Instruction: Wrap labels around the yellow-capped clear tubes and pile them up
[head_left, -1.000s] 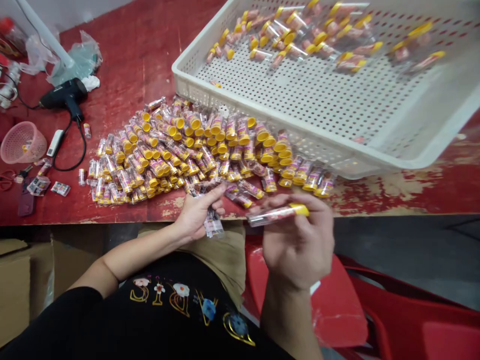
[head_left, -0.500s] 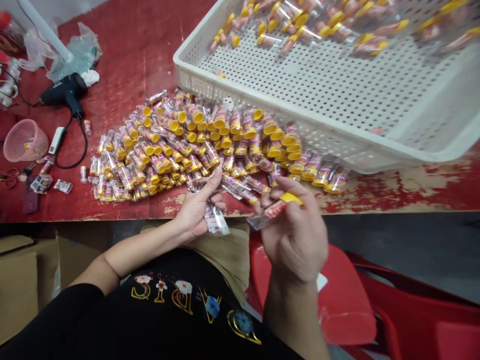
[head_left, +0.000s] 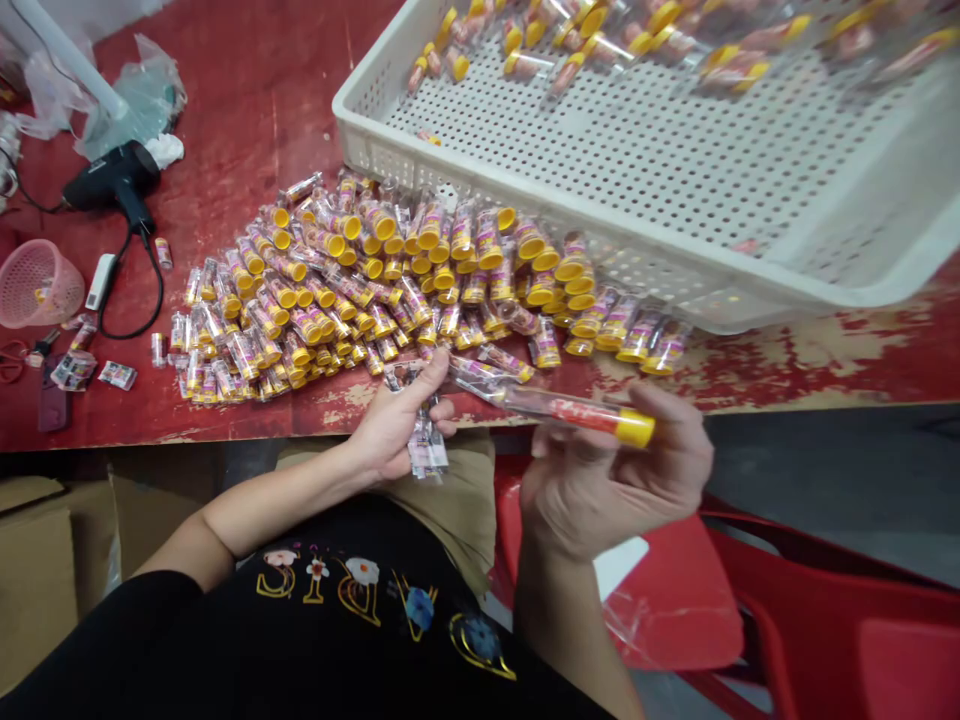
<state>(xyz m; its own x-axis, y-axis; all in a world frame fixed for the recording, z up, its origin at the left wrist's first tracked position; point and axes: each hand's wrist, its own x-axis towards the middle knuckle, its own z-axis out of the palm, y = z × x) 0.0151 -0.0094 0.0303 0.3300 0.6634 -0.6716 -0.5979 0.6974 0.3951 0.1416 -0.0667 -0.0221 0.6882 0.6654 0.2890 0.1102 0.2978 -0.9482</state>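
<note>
My left hand is closed on a bunch of clear printed plastic sleeves, thumb on top. One sleeve sticks out to the right from its fingertips. In my right hand is a clear tube with red contents and a yellow cap, the cap pointing right. The tube's clear end meets the sleeve in view; I cannot tell whether it is inside. Just beyond both hands lies a large pile of capped tubes, many with purple printed wraps.
A white perforated crate holding loose yellow-capped tubes stands behind the pile at the right. A heat gun, a pink basket and scissors lie at the left of the red table. A red chair is below.
My right hand has moved right and turned the tube nearly level, its clear end now at the sleeve. The left hand stays almost in place. The view has shifted slightly.
</note>
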